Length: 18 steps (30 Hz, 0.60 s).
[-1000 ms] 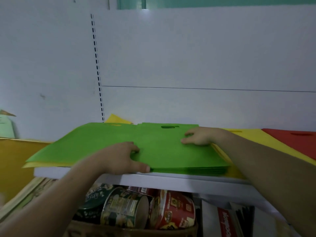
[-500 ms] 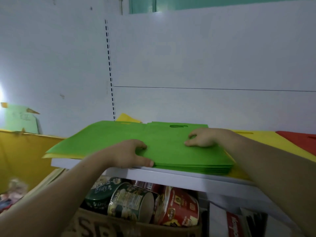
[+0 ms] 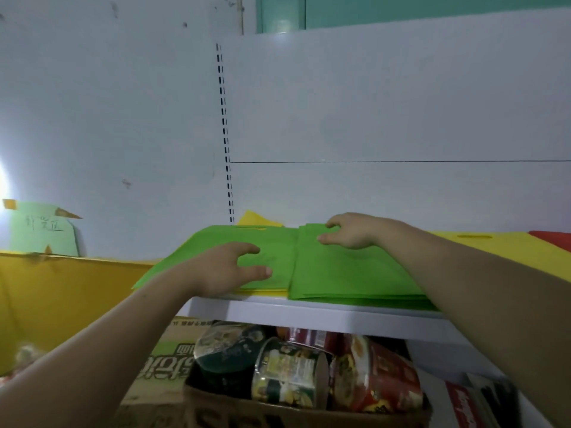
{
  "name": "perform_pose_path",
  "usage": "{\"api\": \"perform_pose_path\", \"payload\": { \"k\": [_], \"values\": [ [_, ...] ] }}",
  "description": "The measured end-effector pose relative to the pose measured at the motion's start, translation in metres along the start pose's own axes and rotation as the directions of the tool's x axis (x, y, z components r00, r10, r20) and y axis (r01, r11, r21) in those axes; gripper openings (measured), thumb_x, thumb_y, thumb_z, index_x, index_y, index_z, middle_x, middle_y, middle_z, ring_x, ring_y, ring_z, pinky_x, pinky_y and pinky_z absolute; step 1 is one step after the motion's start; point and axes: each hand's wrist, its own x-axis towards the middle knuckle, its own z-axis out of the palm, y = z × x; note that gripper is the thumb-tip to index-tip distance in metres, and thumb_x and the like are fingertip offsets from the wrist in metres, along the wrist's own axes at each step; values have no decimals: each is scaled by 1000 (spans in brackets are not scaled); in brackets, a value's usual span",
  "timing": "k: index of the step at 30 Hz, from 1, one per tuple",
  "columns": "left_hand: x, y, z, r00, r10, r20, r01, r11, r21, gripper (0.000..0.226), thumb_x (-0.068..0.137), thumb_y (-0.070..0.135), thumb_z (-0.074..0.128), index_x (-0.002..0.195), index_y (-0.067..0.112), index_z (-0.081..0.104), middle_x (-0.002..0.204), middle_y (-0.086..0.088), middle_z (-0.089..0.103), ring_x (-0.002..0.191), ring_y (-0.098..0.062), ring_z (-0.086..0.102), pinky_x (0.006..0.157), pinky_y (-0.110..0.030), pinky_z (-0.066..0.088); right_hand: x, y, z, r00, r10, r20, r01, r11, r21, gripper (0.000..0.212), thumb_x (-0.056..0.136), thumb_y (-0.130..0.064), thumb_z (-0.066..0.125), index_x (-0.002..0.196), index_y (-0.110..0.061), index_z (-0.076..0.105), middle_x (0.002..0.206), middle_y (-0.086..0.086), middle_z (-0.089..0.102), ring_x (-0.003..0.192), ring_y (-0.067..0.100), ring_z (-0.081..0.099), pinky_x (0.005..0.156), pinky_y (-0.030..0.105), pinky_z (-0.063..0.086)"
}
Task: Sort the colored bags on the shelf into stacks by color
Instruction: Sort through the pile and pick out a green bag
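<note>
A stack of green bags (image 3: 355, 273) lies at the front of the white shelf (image 3: 309, 313). My right hand (image 3: 352, 231) rests on the stack's far part, its bent fingers touching the top bag. Left of the stack, a single green bag (image 3: 191, 251) lies over a yellow bag (image 3: 262, 292). My left hand (image 3: 230, 270) lies on this green bag with thumb and fingers spread, holding nothing. Right of the stack are yellow bags (image 3: 494, 247), and a red bag (image 3: 553, 237) is at the far right.
A slotted shelf upright (image 3: 225, 134) runs up the white back panel. Below the shelf, a cardboard box (image 3: 278, 409) holds instant-noodle cups (image 3: 290, 372). A yellow bin (image 3: 61, 288) with a green paper sign (image 3: 43, 230) stands to the left.
My left hand let go of the green stack's front edge and moved left onto the single green bag. My right hand slid farther back on the stack. The camera view shifted left.
</note>
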Motion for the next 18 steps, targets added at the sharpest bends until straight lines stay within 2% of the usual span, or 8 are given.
{"api": "perform_pose_path", "payload": {
  "k": [8, 15, 18],
  "values": [
    [-16, -114, -42, 999, -30, -28, 30, 999, -12, 66, 88, 53, 52, 143, 22, 36, 150, -3, 34, 135, -19, 36, 104, -27, 30, 35, -107, 30, 994, 108, 11, -108, 994, 27, 74, 93, -55, 47, 149, -11, 27, 156, 8, 25, 141, 25, 28, 112, 31, 25],
    [-9, -145, -42, 999, -30, -31, 26, 994, -109, 65, 88, 49, 55, 144, 19, 36, 147, -5, 39, 131, -21, 40, 102, -26, 32, 41, -130, 39, 975, 221, 26, -222, 975, 29, 72, 96, -52, 44, 149, -8, 25, 157, 11, 23, 142, 25, 26, 111, 28, 24],
    [-1, -145, -41, 998, -44, -48, 36, 987, -155, 64, 89, 47, 55, 144, 18, 37, 147, -6, 39, 129, -21, 43, 97, -23, 34, 44, -130, 39, 970, 242, 34, -243, 970, 6, 72, 97, -52, 40, 150, -7, 22, 158, 11, 19, 144, 26, 23, 112, 29, 22]
  ]
}}
